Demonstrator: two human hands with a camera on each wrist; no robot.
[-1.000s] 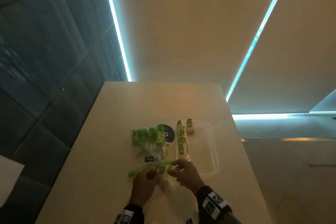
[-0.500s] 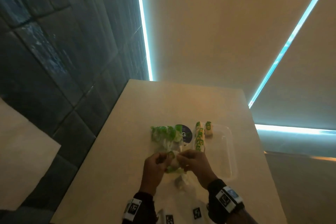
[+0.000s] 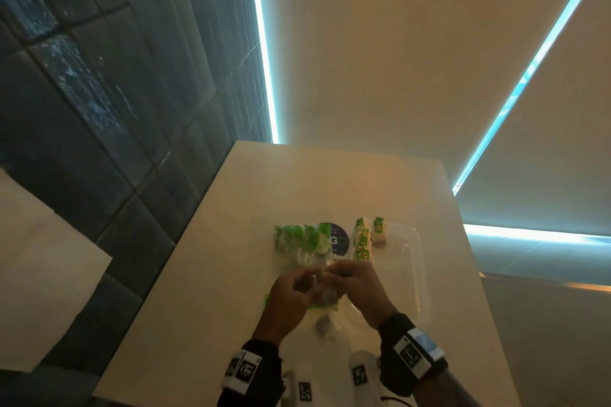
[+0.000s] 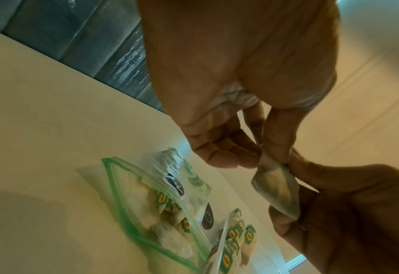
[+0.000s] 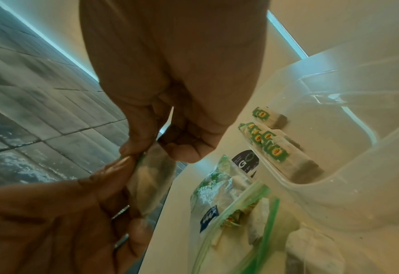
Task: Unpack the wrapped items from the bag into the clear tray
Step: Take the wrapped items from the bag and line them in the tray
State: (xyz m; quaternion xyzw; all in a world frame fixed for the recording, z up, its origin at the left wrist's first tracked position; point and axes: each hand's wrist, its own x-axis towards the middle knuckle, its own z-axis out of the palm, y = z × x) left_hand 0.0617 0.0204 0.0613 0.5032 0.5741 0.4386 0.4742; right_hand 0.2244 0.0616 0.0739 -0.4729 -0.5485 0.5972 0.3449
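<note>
Both hands meet over the near end of the zip bag [image 3: 302, 249], a clear bag with a green zipper strip that lies open on the table with several wrapped items inside. My left hand [image 3: 305, 281] and right hand [image 3: 334, 274] pinch one small wrapped item [image 4: 275, 187] between them, lifted off the table. In the right wrist view the right hand [image 5: 146, 148] grips the item's [image 5: 151, 178] top edge. The clear tray [image 3: 415, 261] stands to the right of the bag, with a row of green-labelled wrapped items [image 3: 363, 243] along its left side.
Another wrapped item [image 3: 325, 327] lies loose on the table below my hands. A dark round sticker [image 3: 335, 239] shows between bag and tray. The table [image 3: 231, 241] ends at a dark tiled wall on the left and drops off on the right.
A second ago both hands held the bag's green zipper mouth. Now they hold one wrapped item together just above it. The head view has swung right.
</note>
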